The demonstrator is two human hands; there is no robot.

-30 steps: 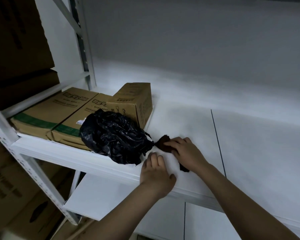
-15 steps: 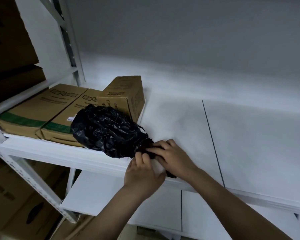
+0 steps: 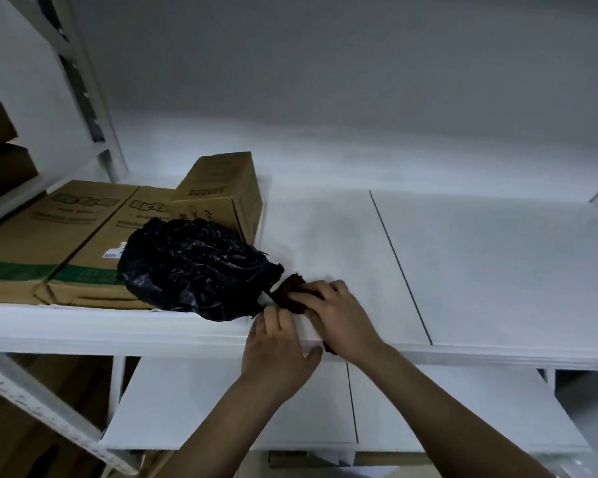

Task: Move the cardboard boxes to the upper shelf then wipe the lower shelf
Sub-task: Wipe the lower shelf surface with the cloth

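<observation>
Two flat cardboard boxes (image 3: 54, 236) with green stripes lie at the left of the white shelf (image 3: 480, 270). A smaller brown box (image 3: 227, 188) sits behind them. My right hand (image 3: 339, 315) lies over a bunched dark brown cloth (image 3: 290, 286) on the shelf, with its fingers bent round it. The cloth touches a crumpled black plastic bag (image 3: 194, 270) in front of the boxes. My left hand (image 3: 277, 350) rests on the shelf's front edge just below the bag, fingers straight. A lower white shelf (image 3: 204, 408) shows underneath.
A white upright post (image 3: 94, 108) and a slanted brace (image 3: 38, 405) frame the left side. More brown cartons (image 3: 0, 139) stand in the neighbouring bay at far left. A dark seam (image 3: 399, 267) splits the shelf boards. Behind is a grey wall.
My right hand has slid the cloth left up against the black bag. My left hand has moved along the front edge with it, closer to the bag.
</observation>
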